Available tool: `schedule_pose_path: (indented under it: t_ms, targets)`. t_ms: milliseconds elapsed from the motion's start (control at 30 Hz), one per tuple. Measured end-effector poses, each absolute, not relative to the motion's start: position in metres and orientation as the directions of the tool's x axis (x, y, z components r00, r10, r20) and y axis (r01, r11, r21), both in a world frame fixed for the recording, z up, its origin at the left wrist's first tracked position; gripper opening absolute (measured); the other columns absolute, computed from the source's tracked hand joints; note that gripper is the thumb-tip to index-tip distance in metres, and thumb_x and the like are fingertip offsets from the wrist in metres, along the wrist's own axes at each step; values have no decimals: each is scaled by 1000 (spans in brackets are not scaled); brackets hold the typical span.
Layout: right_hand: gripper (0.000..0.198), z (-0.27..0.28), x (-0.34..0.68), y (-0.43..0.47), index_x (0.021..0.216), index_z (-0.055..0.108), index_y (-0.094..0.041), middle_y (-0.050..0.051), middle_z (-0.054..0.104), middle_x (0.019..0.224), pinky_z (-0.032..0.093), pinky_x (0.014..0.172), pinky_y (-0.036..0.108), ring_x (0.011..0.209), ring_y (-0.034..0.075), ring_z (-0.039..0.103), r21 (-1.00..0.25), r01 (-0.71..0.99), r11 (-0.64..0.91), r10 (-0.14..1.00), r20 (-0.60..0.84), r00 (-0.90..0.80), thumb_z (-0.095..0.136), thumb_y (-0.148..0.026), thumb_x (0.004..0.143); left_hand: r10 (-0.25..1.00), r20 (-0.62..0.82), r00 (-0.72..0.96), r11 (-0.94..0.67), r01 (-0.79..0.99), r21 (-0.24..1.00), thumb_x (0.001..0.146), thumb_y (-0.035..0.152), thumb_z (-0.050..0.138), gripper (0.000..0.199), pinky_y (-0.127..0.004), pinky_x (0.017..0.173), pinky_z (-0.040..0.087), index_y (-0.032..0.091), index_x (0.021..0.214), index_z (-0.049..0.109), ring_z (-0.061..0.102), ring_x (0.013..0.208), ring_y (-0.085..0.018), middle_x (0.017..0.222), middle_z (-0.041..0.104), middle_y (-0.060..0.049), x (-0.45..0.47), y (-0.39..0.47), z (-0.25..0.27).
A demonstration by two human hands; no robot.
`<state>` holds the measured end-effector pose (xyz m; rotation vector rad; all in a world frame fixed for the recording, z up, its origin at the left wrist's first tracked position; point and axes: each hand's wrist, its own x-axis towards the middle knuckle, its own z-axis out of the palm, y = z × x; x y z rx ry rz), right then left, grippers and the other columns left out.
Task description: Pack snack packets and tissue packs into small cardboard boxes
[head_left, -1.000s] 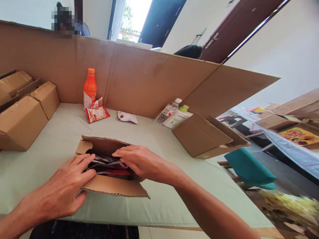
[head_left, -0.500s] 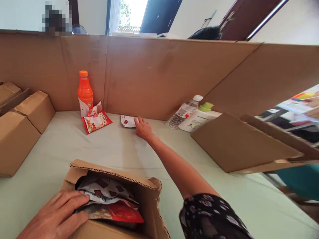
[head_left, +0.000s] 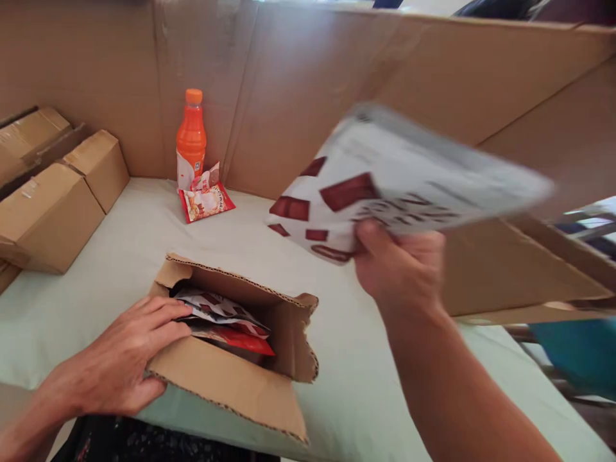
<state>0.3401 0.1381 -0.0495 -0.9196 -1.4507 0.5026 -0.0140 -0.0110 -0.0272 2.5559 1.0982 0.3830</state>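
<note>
Half a second ago the right hand [head_left: 402, 269] was stretched out to a white packet [head_left: 385, 183] lying by the cardboard wall; now it has lifted that packet up over the table and brought it nearer, above and to the right of the open box [head_left: 240, 359]. Fingers and thumb are pinched on the packet's lower edge. One such packet is in the air. It is white with dark red squares, blurred by motion, and its long axis runs from lower left to upper right, the free end pointing up toward the right.

The left hand [head_left: 120, 366] has stayed on the near left wall of the box, thumb outside the wall and fingers reaching in onto the packets [head_left: 221, 317] inside. These lie flat in a stack; at least two show, a white one with red squares on top and a red one beneath.

Counted on the green table [head_left: 144, 244]: one orange bottle [head_left: 191, 138] standing upright at the wall, one red snack packet [head_left: 206, 200] just in front of it, three closed boxes [head_left: 52, 192] at the left, and one flat carton [head_left: 520, 276] at the right behind the raised hand.
</note>
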Motion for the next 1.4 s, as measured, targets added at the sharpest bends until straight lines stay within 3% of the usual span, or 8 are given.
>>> schedule_pose_path:
  t_ms: [100,200,300,467,700,867,1000,1400]
  targets:
    - [18,-7,329,65,106,75,-32,2,76,101,54,100,44,102,26,71,-647,273,712,668,744,19,70,-28,88,743,141,655,-641,635,431,63,8,53,53,-50,110,48,20,114,61,57,127,-29,138,62,-10,-14,-10,-30]
    - [33,19,313,26,111,73,-38,-2,78,104,60,86,35,93,21,74,-479,424,769,632,667,-393,59,-15,93,742,166,649,-641,616,458,65,8,54,47,-48,105,49,19,109,63,59,120,-29,132,64,-10,-15,-10,-34]
    - [41,29,286,15,113,72,-30,3,78,105,60,72,31,85,22,75,-270,597,756,653,233,-721,47,-6,91,740,176,649,-643,606,468,64,9,54,46,-47,102,50,18,108,64,60,115,-28,127,66,-10,-15,-13,-38]
    - [29,14,226,32,106,72,-15,15,78,98,54,68,33,89,30,76,167,783,600,772,-380,-510,51,-6,89,737,204,644,-656,610,444,62,8,54,45,-45,101,49,18,105,64,61,110,-27,121,68,-9,-15,-15,-40]
    - [21,-1,185,72,101,78,-13,15,79,102,53,76,27,94,25,75,37,716,697,600,-577,-554,61,-9,90,719,238,653,-686,610,396,62,8,56,44,-44,93,53,18,104,65,63,103,-27,113,70,-9,-16,-9,-43]
    - [35,22,245,42,130,68,-19,10,72,128,55,94,31,113,24,70,-210,727,654,719,-126,-683,55,-19,98,667,460,586,-740,590,322,81,10,55,40,-52,117,39,18,119,61,39,145,-32,153,46,-14,-36,-17,-50]
    - [29,18,306,-3,110,76,-22,6,79,104,60,81,29,91,18,75,-335,747,575,814,326,-481,48,-25,102,723,445,529,-685,630,365,91,20,54,44,-50,113,43,23,134,52,44,142,-29,156,42,-13,-53,-14,-57]
    - [43,-81,303,19,130,67,-22,10,72,128,57,102,46,121,22,66,-441,528,726,685,390,-615,48,-9,93,872,403,277,-477,669,570,94,51,58,35,-39,99,54,23,115,67,67,115,-25,125,71,-7,-31,5,-58]
